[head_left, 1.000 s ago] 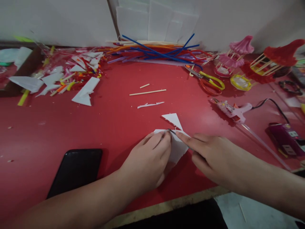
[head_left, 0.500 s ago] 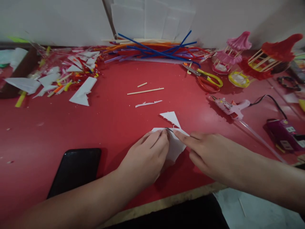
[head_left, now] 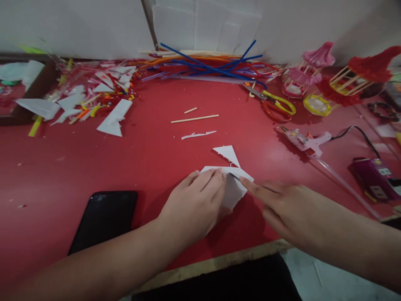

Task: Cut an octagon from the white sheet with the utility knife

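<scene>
My left hand point(head_left: 197, 200) has its fingers bent close together over a white sheet point(head_left: 234, 196), holding it against the red tabletop. In my right hand point(head_left: 282, 205) is a thin dark blade point(head_left: 233, 177); the index finger stretches along it and its tip touches the sheet right of my left fingertips. The blade's handle is hidden in the palm. Just beyond the sheet's far edge lies a white triangular offcut point(head_left: 228, 154). A narrow white strip point(head_left: 199, 135) and two pale sticks, a longer stick point(head_left: 194, 118) and a shorter stick point(head_left: 190, 110), lie farther off.
A black phone point(head_left: 105, 217) lies beside my left forearm. To the right are scissors point(head_left: 275, 103), a pink glue gun point(head_left: 305, 142) with its cord and a purple box point(head_left: 376, 177). Scraps point(head_left: 94, 98), colourful pipe cleaners point(head_left: 206, 65) and small red and pink models point(head_left: 357, 79) line the back.
My right hand and the blade have slid to the right and slightly nearer me over the sheet. My left hand keeps its hold. The whole view has shifted a little.
</scene>
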Action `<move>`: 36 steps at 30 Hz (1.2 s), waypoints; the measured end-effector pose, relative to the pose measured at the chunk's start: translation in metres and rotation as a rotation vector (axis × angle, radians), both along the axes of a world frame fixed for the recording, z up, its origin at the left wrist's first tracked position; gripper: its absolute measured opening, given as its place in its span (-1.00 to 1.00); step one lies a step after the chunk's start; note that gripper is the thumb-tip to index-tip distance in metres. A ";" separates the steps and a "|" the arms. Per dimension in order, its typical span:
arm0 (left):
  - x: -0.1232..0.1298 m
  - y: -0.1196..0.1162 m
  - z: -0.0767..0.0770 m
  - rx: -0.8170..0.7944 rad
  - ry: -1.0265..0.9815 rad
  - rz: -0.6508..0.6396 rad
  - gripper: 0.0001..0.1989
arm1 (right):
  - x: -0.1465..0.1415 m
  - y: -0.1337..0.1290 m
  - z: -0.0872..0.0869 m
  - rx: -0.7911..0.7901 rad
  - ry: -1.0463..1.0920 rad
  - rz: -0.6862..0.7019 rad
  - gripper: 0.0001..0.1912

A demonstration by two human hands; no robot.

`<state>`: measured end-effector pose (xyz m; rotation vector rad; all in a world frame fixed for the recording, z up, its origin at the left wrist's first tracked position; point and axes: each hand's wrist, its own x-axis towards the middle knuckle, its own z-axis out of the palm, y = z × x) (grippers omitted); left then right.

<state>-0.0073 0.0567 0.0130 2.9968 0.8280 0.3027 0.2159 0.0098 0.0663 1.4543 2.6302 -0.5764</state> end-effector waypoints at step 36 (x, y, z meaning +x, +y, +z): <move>-0.003 -0.006 0.001 0.051 -0.053 -0.016 -0.49 | 0.009 -0.020 -0.025 -0.080 0.243 -0.336 -0.36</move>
